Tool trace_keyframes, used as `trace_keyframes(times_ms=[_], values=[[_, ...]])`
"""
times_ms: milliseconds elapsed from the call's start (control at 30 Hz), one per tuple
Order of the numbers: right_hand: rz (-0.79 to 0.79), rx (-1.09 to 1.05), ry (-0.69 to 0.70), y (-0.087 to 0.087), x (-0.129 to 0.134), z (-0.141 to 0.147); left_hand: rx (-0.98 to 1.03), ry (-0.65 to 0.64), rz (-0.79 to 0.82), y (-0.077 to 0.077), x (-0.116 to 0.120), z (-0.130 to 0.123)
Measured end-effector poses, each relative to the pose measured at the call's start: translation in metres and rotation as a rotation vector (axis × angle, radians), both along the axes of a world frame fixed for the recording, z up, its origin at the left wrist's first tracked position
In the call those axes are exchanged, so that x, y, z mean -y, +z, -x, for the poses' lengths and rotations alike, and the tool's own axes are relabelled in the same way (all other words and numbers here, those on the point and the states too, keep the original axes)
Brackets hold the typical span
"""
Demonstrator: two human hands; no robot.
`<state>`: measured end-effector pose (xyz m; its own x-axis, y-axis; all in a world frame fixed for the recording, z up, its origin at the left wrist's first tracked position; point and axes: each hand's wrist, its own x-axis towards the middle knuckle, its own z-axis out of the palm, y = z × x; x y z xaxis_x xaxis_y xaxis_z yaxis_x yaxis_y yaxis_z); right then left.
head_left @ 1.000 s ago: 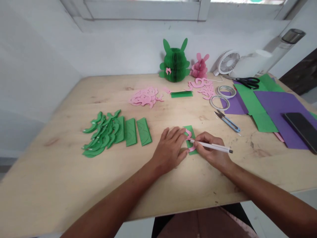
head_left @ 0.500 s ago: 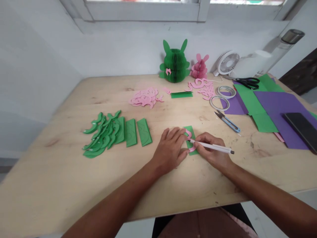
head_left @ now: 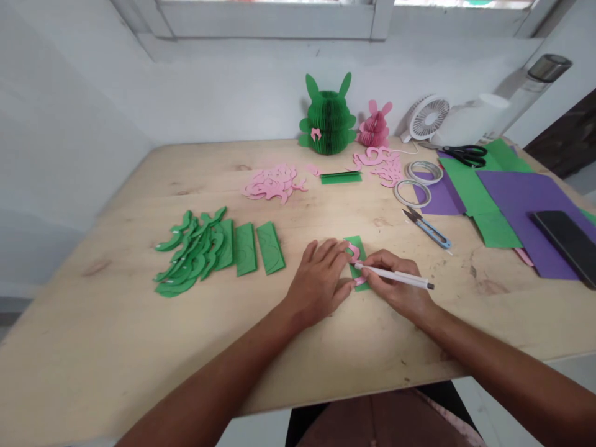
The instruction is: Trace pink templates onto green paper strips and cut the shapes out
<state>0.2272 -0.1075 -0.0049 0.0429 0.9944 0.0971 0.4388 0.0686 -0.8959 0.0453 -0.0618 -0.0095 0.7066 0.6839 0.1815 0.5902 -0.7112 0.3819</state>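
Note:
My right hand (head_left: pixel 400 285) grips a white pen (head_left: pixel 398 276), its tip on the edge of a curved pink paper cutout (head_left: pixel 354 251). Under the cutout lies a folded green paper strip (head_left: pixel 356 240) on the wooden table. With fingers spread and flat, my left hand (head_left: pixel 321 279) presses the cutout and strip down from the left. My fingers cover part of both. Left of that hand are green paper rectangles (head_left: pixel 270 248) with drawn curves, beside a heap of green wavy cutouts (head_left: pixel 193 254).
Pink cutouts (head_left: pixel 274 183) lie farther back, before a green honeycomb paper figure (head_left: pixel 328 121) and a smaller pink one (head_left: pixel 374 127). To the right are tape rolls (head_left: pixel 413 194), blue thread snips (head_left: pixel 428 228), black-handled scissors (head_left: pixel 465 154), purple paper (head_left: pixel 521 198), a phone (head_left: pixel 565 242) and a fan (head_left: pixel 428 118).
My right hand and the pen have shifted slightly to the left along the pink cutout. My left hand stays in place on the paper.

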Motion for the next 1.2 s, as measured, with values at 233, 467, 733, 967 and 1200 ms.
trace_keyframes(times_ms=[233,467,733,967,1200], values=[[-0.009,0.059,-0.004,0.0034,0.0001,0.0001,0.002,0.001,0.003,-0.0011,0.0002,0.0004],[-0.006,0.084,-0.008,0.0045,0.0009,-0.0004,0.006,-0.001,0.007,0.0009,-0.0002,0.0012],[-0.015,0.064,0.006,0.0043,-0.0002,0.0000,0.018,-0.002,0.006,0.0011,-0.0003,0.0003],[-0.023,0.108,-0.002,0.0034,0.0003,-0.0013,0.008,0.000,-0.007,0.0005,0.0004,0.0005],[-0.018,0.053,0.005,0.0043,0.0001,0.0015,0.007,0.001,0.004,0.0013,-0.0002,0.0003]])
